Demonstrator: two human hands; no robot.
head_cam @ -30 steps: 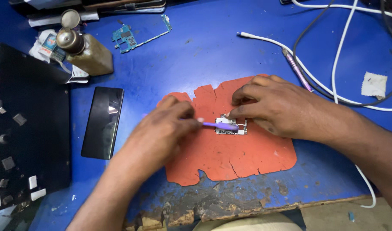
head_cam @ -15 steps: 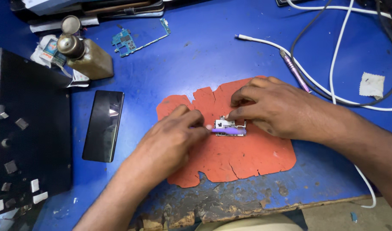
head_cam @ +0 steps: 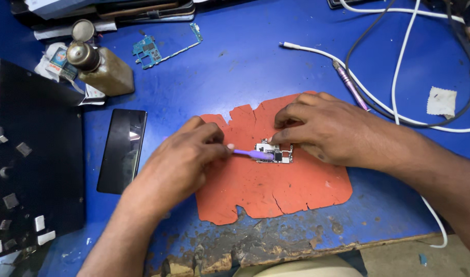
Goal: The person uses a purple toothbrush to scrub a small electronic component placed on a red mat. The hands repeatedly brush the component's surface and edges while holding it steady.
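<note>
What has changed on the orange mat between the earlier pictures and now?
Little changed. The left hand keeps hold of the purple brush and has worked it back and forth over the small circuit board, ending with its tip on the board. The right hand still pins the board to the orange mat. The phone and bottle stayed put.

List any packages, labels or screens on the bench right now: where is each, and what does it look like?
Phone: dark glass screen, unlit, flat on the blue bench left of the orange mat.
Crumpled wrapper: white with colour print, behind the brown bottle, top left.
White patch: small square scrap, far right by the cables.
</note>
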